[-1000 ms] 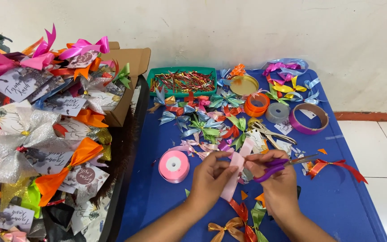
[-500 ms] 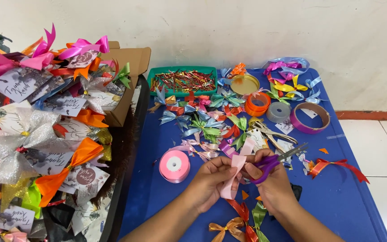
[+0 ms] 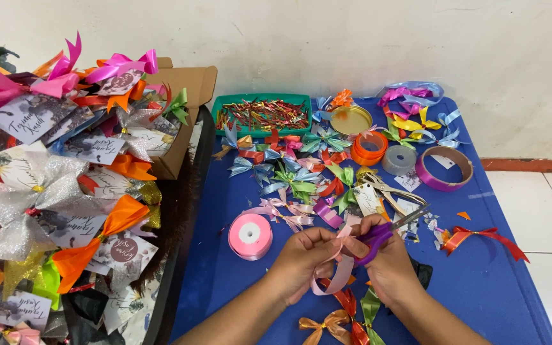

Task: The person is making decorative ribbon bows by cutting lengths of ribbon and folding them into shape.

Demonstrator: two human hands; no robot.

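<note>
A blue counter [image 3: 499, 281] carries everything, with a heap of wrapped gifts [image 3: 65, 191] topped by bows and tags crowding its left side beside an open cardboard box [image 3: 190, 89]. At the back sits a green tray [image 3: 225, 105] of shiny twist ties, and loose ribbon bows [image 3: 295, 182] lie scattered across the middle. A pink ribbon roll [image 3: 250, 236] rests just left of the hands. The left hand [image 3: 305, 259] is closed, pinching a pale pink ribbon strip [image 3: 335, 271] that loops down between both hands. The right hand [image 3: 388, 262] is clamped on purple-handled scissors [image 3: 384, 233], their blades pointing up and to the right.
</note>
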